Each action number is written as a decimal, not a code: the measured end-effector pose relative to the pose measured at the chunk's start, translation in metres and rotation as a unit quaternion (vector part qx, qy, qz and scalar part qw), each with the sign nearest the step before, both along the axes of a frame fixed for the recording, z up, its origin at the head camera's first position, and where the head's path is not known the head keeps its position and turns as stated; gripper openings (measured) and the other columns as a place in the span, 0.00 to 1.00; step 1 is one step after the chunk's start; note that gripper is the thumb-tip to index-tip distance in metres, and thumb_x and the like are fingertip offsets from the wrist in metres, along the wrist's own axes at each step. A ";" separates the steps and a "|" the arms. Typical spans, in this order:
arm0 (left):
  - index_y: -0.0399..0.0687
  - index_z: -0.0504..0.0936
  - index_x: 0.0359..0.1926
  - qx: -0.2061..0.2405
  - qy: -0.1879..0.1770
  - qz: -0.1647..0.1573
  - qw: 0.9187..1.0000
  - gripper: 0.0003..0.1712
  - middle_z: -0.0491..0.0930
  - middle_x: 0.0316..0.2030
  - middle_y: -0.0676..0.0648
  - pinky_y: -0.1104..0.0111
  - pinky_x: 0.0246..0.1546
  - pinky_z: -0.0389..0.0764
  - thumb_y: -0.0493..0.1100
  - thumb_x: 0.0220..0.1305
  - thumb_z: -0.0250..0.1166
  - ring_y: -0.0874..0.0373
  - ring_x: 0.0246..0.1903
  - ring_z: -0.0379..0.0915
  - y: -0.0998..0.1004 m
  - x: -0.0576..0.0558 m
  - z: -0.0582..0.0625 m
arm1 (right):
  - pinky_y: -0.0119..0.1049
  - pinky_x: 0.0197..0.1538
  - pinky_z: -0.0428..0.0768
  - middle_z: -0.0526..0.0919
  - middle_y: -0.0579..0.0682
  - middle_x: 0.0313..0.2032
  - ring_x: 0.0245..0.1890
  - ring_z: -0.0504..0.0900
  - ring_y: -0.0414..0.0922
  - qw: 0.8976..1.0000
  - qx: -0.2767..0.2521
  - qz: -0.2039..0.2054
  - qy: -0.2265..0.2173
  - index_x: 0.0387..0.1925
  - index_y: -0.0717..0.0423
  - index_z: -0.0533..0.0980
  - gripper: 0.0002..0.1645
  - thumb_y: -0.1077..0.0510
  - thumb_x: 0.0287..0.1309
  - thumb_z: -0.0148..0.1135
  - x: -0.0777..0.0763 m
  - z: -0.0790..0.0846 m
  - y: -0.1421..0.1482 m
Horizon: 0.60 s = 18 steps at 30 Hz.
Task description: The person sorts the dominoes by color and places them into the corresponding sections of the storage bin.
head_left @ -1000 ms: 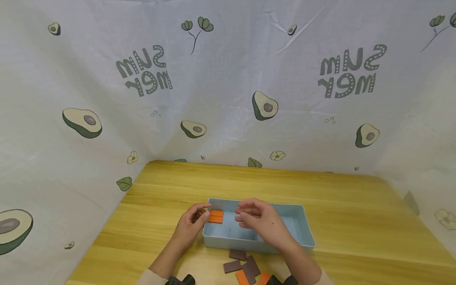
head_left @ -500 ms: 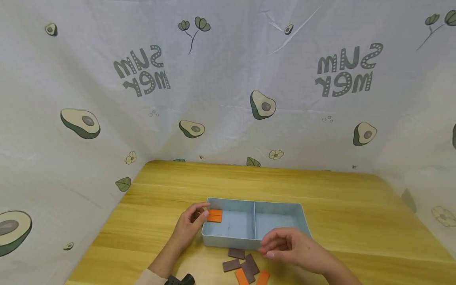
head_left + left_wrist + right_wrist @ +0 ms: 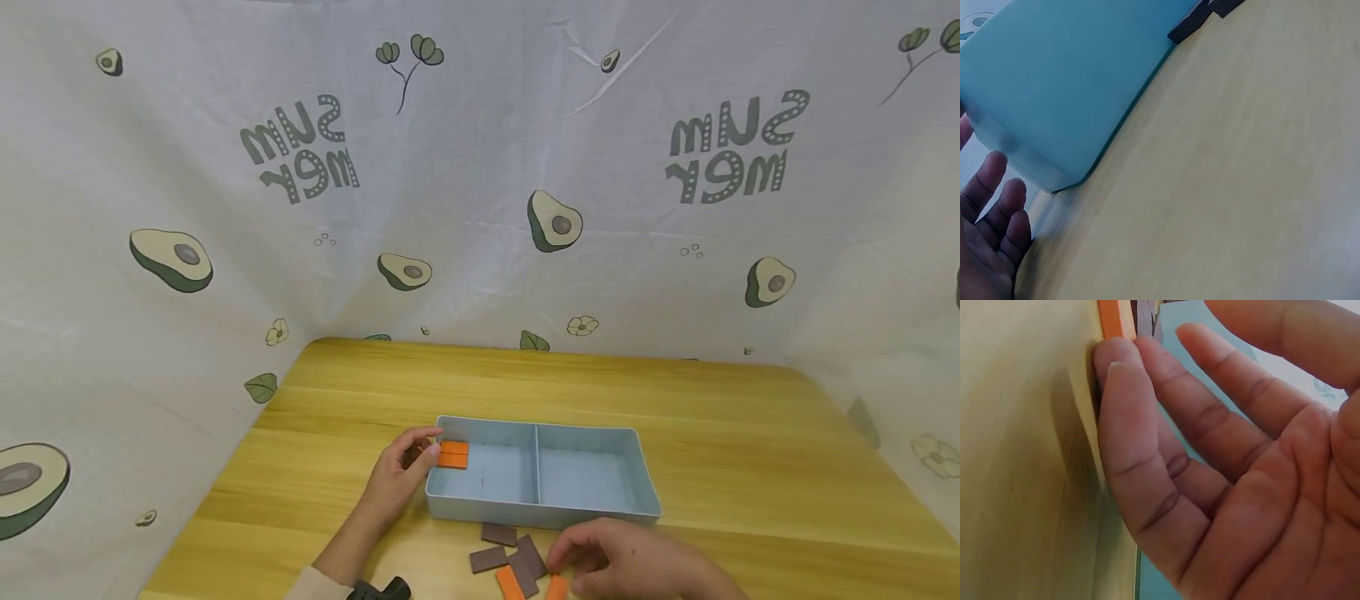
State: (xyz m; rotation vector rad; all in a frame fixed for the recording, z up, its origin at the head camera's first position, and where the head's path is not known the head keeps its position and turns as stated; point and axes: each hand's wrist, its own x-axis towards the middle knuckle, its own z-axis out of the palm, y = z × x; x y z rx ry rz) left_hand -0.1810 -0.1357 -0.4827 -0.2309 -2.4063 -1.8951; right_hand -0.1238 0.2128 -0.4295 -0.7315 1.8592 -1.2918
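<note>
A pale blue two-compartment box stands on the table. My left hand rests at its left end, thumb and index fingertip at the rim; in the left wrist view the other fingers curve loosely beside the end wall. Two orange tiles lie side by side in the left compartment. My right hand is down at the table in front of the box, thumb and index finger at the end of a loose orange tile. In the right wrist view its fingertips meet that tile.
In front of the box lie another orange tile and several brown tiles, some overlapping. The box's divider separates the two compartments. A printed cloth hangs behind the wooden table.
My right hand has come from above the box down to the loose orange tile in front of it, uncovering the divider and right compartment. The left hand has stayed at the box's left end.
</note>
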 end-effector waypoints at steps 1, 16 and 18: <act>0.55 0.83 0.57 -0.001 0.001 0.000 1.000 0.16 0.77 0.40 0.50 0.73 0.37 0.75 0.47 0.71 0.66 0.61 0.35 0.72 0.000 0.000 0.000 | 0.27 0.46 0.80 0.85 0.47 0.48 0.43 0.83 0.34 1.000 -0.005 0.004 0.003 0.53 0.57 0.80 0.13 0.59 0.70 0.61 0.001 -0.001 0.000; 0.54 0.83 0.58 0.003 -0.004 -0.003 1.000 0.16 0.78 0.41 0.49 0.73 0.38 0.75 0.47 0.72 0.65 0.60 0.35 0.73 -0.001 0.002 0.001 | 0.26 0.39 0.79 0.82 0.41 0.37 0.35 0.78 0.30 1.000 0.001 0.000 0.007 0.49 0.52 0.82 0.16 0.60 0.58 0.72 0.004 -0.010 -0.011; 0.55 0.83 0.58 0.000 -0.005 -0.003 1.000 0.16 0.78 0.41 0.50 0.73 0.38 0.75 0.47 0.72 0.65 0.61 0.35 0.73 -0.001 0.002 0.001 | 0.25 0.39 0.78 0.81 0.40 0.37 0.35 0.77 0.30 1.000 0.000 0.004 0.005 0.49 0.52 0.82 0.16 0.58 0.58 0.73 0.004 -0.009 -0.013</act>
